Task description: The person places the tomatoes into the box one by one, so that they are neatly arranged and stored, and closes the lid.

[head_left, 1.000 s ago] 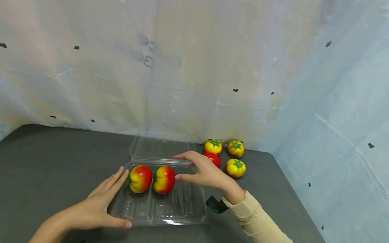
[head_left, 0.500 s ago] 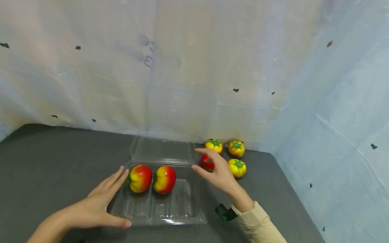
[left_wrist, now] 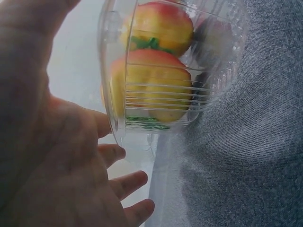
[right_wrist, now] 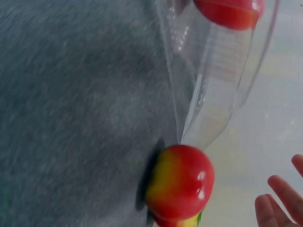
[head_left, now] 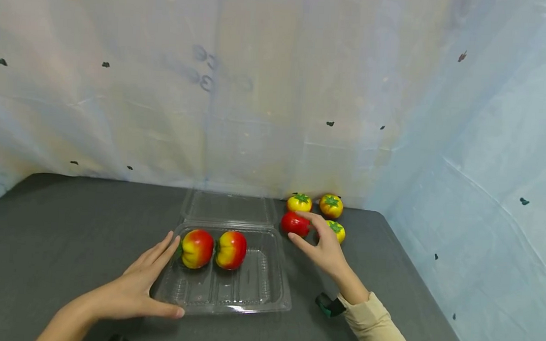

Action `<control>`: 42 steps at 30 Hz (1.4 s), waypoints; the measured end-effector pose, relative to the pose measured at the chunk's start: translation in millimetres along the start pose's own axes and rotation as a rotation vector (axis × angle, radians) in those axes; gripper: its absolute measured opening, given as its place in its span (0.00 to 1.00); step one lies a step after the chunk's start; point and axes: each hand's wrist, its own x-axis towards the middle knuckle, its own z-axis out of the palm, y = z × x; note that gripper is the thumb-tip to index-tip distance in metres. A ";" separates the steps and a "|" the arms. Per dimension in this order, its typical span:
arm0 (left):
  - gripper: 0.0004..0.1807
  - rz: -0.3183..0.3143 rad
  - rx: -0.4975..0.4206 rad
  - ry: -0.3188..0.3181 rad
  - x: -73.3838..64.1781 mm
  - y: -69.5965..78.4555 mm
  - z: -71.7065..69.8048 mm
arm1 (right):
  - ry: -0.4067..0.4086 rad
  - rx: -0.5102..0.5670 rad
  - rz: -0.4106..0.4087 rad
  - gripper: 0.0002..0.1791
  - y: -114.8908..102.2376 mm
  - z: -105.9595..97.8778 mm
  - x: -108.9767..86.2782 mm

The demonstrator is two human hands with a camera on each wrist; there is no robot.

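Note:
A clear plastic clamshell box (head_left: 274, 287) lies on the table with its lid folded back. In its far left part sit two glossy red-and-yellow bell peppers, a left pepper (head_left: 197, 249) and a right pepper (head_left: 231, 250), side by side. My left hand (head_left: 135, 289) is spread along the box's left side, fingertips right at the rim; the left wrist view shows the fingers (left_wrist: 128, 184) beside the clear wall. My right hand (head_left: 326, 249) reaches over a red pepper (head_left: 293, 224) right of the box, thumb and fingers apart around it. In the right wrist view this pepper (right_wrist: 182, 179) rests on the table.
Behind and beside the red pepper stand a yellow pepper (head_left: 299, 202), an orange-yellow pepper (head_left: 331, 206) and another yellow one partly hidden by the right hand. The open lid (head_left: 229, 208) lies toward the back wall. A plastic sheet (head_left: 267, 89) forms the back wall.
My right hand has moved right, from beside the right pepper in the box to the red pepper outside it. The left hand stays in place.

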 end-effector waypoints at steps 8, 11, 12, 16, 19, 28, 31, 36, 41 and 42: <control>0.67 0.008 0.006 0.005 -0.6 0.0 2.5 | 0.072 -0.084 0.032 0.29 17.2 -7.9 -7.3; 0.67 0.008 0.013 0.007 -0.7 0.0 2.7 | 0.084 -0.130 0.036 0.28 24.2 -10.1 -10.5; 0.67 0.007 0.016 0.009 -0.7 -0.1 2.7 | 0.085 -0.147 0.034 0.28 26.4 -10.8 -11.2; 0.67 0.010 0.022 0.016 -1.1 -0.2 3.3 | 0.085 -0.195 0.026 0.29 33.9 -13.8 -12.6; 0.67 0.010 0.023 0.015 -1.6 -0.5 3.5 | 0.084 -0.211 0.043 0.29 39.1 -16.0 -12.7; 0.67 0.003 0.033 0.016 -1.9 -2.0 3.5 | 0.035 -0.221 0.169 0.36 54.6 -22.4 -12.6; 0.67 0.005 0.036 0.020 -2.1 -1.9 3.4 | 0.006 -0.228 0.203 0.39 57.8 -25.0 -12.7; 0.67 0.006 0.032 0.024 -2.0 -1.7 3.6 | -0.025 -0.228 0.238 0.42 61.7 -28.2 -12.3; 0.67 0.003 0.022 0.018 -1.9 -2.2 3.2 | -0.061 -0.226 0.306 0.46 65.2 -29.8 -10.5; 0.67 0.001 0.022 0.016 -1.9 -2.5 3.1 | -0.070 -0.228 0.326 0.47 66.0 -30.4 -10.0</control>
